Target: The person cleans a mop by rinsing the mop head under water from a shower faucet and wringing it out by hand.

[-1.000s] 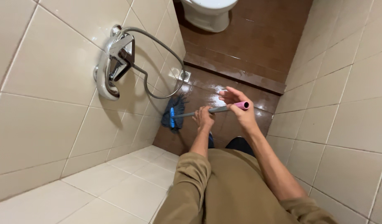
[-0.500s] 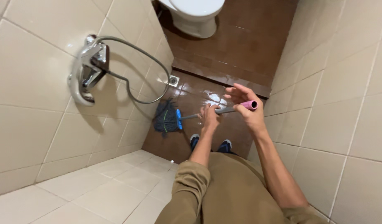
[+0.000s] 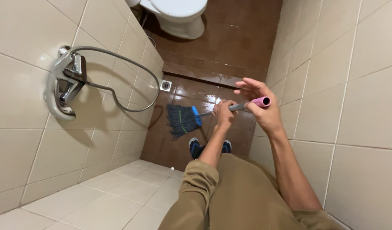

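**A:** Two hands on one mop (image 3: 213, 111). Left hand (image 3: 224, 114) is wrapped around the grey shaft, lower down, fingers closed on it. Right hand (image 3: 259, 105) sits at the top end, just below the pink cap (image 3: 261, 102). Thumb and palm pinch the shaft, fingers splayed loose above it.

**B:** Hands touching each other?

**A:** No, a short stretch of bare shaft between them. Left nearer the head, right nearer the cap.

**B:** Mop head location?

**A:** Dark string head (image 3: 181, 120) with blue collar (image 3: 197, 116), flat on the brown floor tiles (image 3: 242, 38), strands fanned toward the left wall (image 3: 25, 140). Floor around it looks wet and shiny. Floor drain (image 3: 165, 85) is near, beyond the head, against the wall base.

**B:** Anything else in frame?

**A:** Chrome shower mixer (image 3: 64, 83) on the left wall with a grey hose (image 3: 127, 76) looping down. White toilet (image 3: 174, 15) at far end, past a low step (image 3: 200, 74). Blue shoes (image 3: 196, 147) visible below the mop head, partly hidden by the olive-brown sleeve and shirt. Right wall tiled the same beige.
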